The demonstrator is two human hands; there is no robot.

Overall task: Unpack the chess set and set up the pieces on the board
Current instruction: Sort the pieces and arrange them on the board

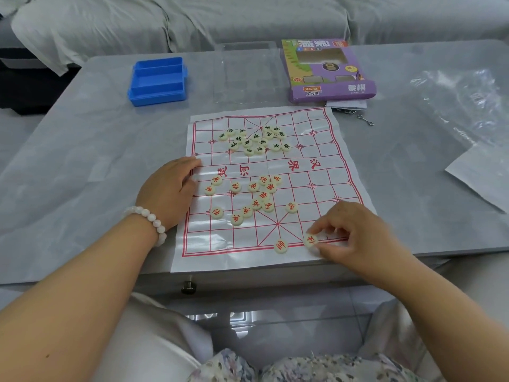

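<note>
A white paper board with red grid lines lies flat on the grey table. Several cream discs with green characters sit bunched on the far half. On the near half, discs with red characters lie scattered. One red-marked disc rests on the near edge line. My right hand pinches another red-marked disc on that same line, just right of it. My left hand, with a white bead bracelet, presses flat on the board's left edge.
A blue plastic case stands open at the far left. The purple cardboard box lies behind the board, with a clear tray between them. Crumpled clear plastic lies at the right. A covered sofa runs along the back.
</note>
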